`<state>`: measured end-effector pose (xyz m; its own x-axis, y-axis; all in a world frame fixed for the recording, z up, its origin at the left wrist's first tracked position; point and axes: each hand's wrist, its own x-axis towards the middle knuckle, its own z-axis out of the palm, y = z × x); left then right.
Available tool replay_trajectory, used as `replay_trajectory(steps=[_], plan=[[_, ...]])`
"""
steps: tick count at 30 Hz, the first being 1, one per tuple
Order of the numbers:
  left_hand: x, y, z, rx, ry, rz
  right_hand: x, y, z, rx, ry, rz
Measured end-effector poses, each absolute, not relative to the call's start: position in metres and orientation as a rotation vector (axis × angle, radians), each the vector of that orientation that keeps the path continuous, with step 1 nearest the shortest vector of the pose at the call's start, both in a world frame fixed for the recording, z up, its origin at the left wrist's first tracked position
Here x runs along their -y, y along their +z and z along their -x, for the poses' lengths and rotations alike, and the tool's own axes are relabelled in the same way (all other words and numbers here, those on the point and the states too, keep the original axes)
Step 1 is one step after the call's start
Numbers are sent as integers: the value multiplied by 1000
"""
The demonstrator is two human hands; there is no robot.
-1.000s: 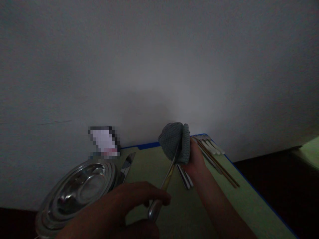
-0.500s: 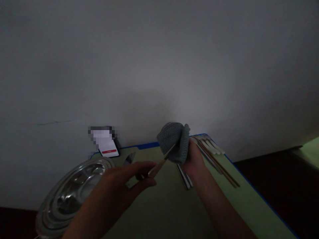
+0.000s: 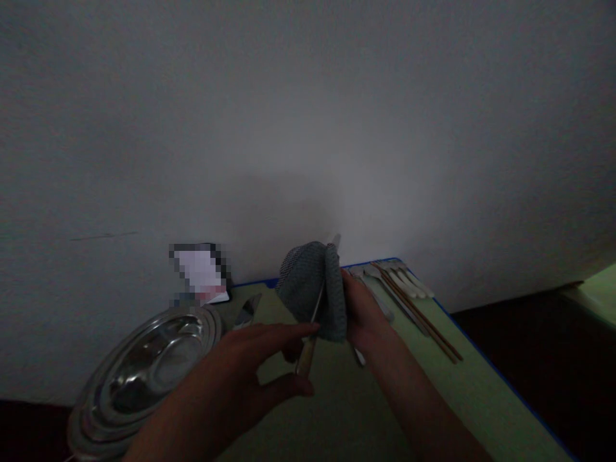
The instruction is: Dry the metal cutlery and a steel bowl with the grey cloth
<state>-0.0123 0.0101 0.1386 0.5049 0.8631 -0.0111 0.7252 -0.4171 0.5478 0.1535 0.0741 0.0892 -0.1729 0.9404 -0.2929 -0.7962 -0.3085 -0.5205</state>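
A green tabletop (image 3: 481,398) lies below, with shiny metal dishes (image 3: 178,362) at its left. The work looks started, not finished; how much is left I can't tell. The left hand (image 3: 240,362) bends its fingers partway, pinching a knife (image 3: 307,354) by the handle. The right hand's (image 3: 364,313) fingers, mostly hidden, hold a gray cloth (image 3: 303,276) in the air. The knife runs into the cloth's fold, and its shiny tip (image 3: 336,241) seems to peek out on top.

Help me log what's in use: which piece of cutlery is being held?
The tan-handled utensil: the left hand grips it, its shaft in the grey cloth the right hand holds, whereas the chopsticks and white-handled pieces lie on the table.
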Motion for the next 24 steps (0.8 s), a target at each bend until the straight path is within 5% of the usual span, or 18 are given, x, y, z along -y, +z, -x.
replay_trajectory(steps=[12,24], plan=[[-12,142,14,-1353,586,-2323,-65,87,-155,751,1760,606],[-5,139,15,-1260,274,-2316,-80,86,-160,194,1645,654]])
